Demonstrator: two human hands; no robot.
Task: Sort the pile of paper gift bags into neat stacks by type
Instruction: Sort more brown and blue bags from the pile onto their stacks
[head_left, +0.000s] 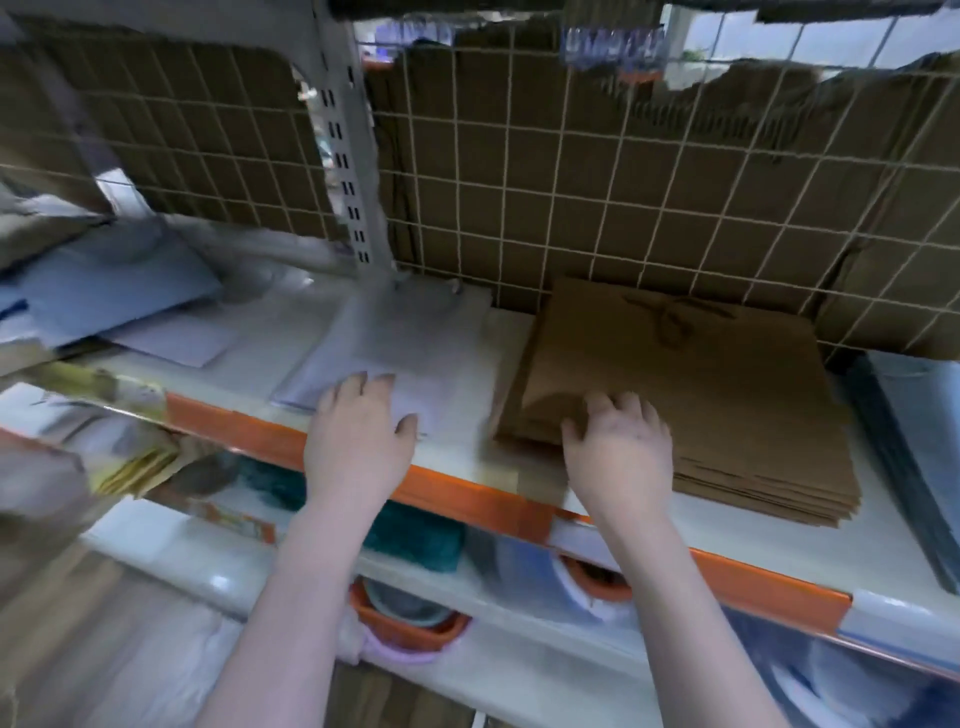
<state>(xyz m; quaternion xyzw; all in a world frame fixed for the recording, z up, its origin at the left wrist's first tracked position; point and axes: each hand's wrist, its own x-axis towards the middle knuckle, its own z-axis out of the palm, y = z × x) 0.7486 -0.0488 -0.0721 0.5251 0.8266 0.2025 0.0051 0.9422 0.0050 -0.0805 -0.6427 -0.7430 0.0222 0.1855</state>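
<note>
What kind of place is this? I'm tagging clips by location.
Probably a shop or stockroom: an orange-edged metal shelf with wire-grid backing, stacked brown paper bags and white paper bags, and more goods below.

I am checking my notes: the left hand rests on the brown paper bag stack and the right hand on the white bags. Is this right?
No, the sides are swapped. In the head view, the left hand rests on the white bags, and the right hand on the brown paper bag stack.
</note>
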